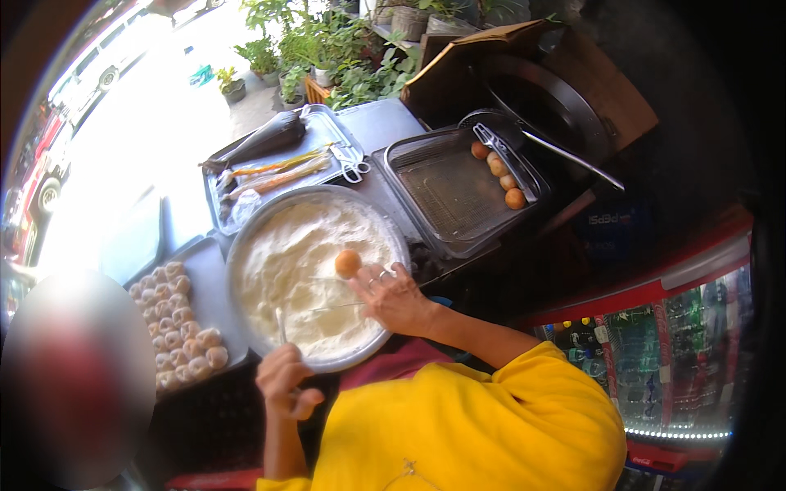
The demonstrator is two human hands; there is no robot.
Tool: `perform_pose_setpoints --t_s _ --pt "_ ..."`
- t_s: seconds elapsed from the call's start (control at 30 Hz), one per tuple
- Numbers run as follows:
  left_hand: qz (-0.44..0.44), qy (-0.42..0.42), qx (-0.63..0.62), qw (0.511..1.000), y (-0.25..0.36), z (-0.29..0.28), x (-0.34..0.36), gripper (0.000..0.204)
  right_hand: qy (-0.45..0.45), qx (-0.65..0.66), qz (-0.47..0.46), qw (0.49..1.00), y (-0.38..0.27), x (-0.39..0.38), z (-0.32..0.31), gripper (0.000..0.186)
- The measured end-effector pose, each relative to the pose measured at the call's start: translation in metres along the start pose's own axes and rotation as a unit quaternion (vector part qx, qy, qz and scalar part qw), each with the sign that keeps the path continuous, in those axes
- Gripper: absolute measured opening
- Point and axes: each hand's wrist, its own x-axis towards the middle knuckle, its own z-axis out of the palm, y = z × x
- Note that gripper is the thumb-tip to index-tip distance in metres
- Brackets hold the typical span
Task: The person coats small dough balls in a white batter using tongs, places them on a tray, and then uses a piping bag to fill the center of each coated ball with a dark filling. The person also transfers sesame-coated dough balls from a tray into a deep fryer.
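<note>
The right hand (393, 296) has its fingers partly extended, an orange-brown round ball (348, 263) at their tips, grip unclear; beneath them, white powder (282, 241) fills a round metal bowl (236, 278); the left hand (285, 380) curls its fingers just below a thin pale stick (282, 324), hold unclear.

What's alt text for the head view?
A person's right hand is at an orange ball in a bowl of white powder, left hand at its near rim. Pale balls sit on a tray at left; browned balls lie in a mesh tray at right.
</note>
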Motion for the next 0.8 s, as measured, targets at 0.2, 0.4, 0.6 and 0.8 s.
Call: perform_pose_setpoints --t_s 0.2,0.4,0.6,0.8 --pt "0.001 -0.203 0.154 0.967 0.002 0.053 -0.013 0.019 0.265 0.069 0.137 0.952 0.148 -0.048 -0.018 0.030" --pt "-0.088 -0.157 0.288 0.941 0.017 0.071 -0.033 0.021 0.098 0.036 0.453 0.885 0.347 -0.088 0.008 0.051" --pt "-0.157 -0.141 0.307 0.928 0.026 0.080 -0.042 0.035 0.110 0.103 0.421 0.895 0.360 -0.088 0.015 0.045" --pt "-0.154 -0.153 0.329 0.919 0.027 0.079 -0.041 0.032 0.057 -0.018 0.418 0.907 0.321 -0.098 -0.043 0.033"
